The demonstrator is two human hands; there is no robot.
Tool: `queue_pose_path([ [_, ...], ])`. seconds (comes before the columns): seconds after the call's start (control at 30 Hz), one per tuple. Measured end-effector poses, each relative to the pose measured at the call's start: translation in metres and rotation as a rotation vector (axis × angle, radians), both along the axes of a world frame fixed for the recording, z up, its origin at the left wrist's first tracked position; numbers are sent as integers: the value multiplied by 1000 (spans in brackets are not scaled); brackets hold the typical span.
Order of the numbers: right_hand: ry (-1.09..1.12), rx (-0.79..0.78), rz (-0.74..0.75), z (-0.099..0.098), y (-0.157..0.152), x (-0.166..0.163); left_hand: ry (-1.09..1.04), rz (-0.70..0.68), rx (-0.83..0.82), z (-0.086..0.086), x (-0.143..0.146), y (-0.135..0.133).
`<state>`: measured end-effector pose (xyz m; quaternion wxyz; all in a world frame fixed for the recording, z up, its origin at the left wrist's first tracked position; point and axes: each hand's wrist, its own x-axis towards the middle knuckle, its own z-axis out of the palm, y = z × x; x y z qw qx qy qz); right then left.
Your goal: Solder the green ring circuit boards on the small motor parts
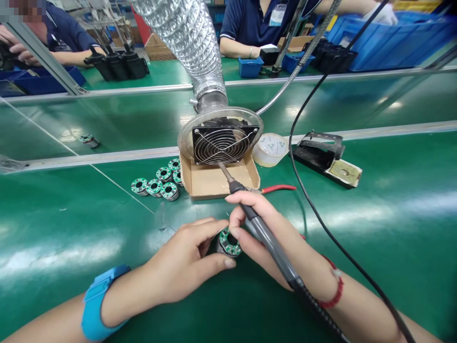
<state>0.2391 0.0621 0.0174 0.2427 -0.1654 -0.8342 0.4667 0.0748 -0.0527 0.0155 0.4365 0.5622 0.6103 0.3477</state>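
My left hand (182, 259) grips a small dark cylinder with a green ring-shaped circuit board (229, 243) on its top end, holding it upright on the green bench mat. My right hand (257, 233) is shut on the black handle of a soldering iron (259, 224), and its fingertips also touch the board's edge. The iron's metal tip (223, 171) points away from me over a cardboard piece (217, 181), well apart from the board. Several similar cylinders with green boards (157, 181) stand grouped to the left of the cardboard.
A fume extractor fan (223, 140) with a silver duct stands on the cardboard. Nearby are a tape roll (270, 149) and a black iron stand (321, 155). A black cable crosses the right side. Co-workers sit across the bench behind a rail.
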Motion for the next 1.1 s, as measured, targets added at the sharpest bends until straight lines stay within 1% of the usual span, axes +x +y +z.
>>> queue_pose_path([
  [0.07,92,0,-107,-5,-4,2,34,30,14,-2,0,1],
  [0.13,171,18,-230,-8,-10,3,142,99,20,-3,0,2],
  [0.17,177,16,-264,-8,-13,4,218,127,35,-3,0,3],
  [0.2,157,-3,-271,-8,-16,4,307,140,68,-4,0,3],
  [0.27,82,-78,-245,-7,-23,2,504,125,185,-7,0,4],
  [0.37,25,-246,-267,-6,-32,-2,795,112,340,-15,0,4],
  [0.43,28,-355,-309,-7,-37,-6,917,127,395,-20,2,3],
  [0.5,34,-406,-324,-10,-38,-9,954,148,416,-24,4,3],
  [0.53,31,-384,-327,-11,-36,-10,936,154,412,-25,5,3],
  [0.57,17,-317,-327,-13,-34,-11,892,157,392,-25,6,3],
  [0.6,-8,-199,-323,-14,-30,-12,820,162,360,-24,5,3],
  [0.63,-57,-35,-310,-15,-26,-12,722,169,318,-23,4,3],
  [0.67,-130,166,-283,-17,-21,-13,604,183,267,-22,1,3],
  [0.73,-300,537,-192,-18,-13,-16,349,232,153,-21,-5,3],
  [0.77,-371,665,-145,-18,-9,-16,241,260,100,-20,-8,3],
  [0.8,-420,749,-110,-17,-7,-17,159,282,61,-20,-11,4],
  [0.87,-434,816,-85,-14,-4,-16,70,298,31,-20,-16,6],
  [0.93,-364,820,-115,-9,-2,-11,64,290,52,-20,-18,8],
  [1.0,-248,732,-157,-4,0,-2,116,271,96,-20,-18,9],
  [1.1,-90,472,-262,-2,0,17,260,208,172,-21,-16,9],
])
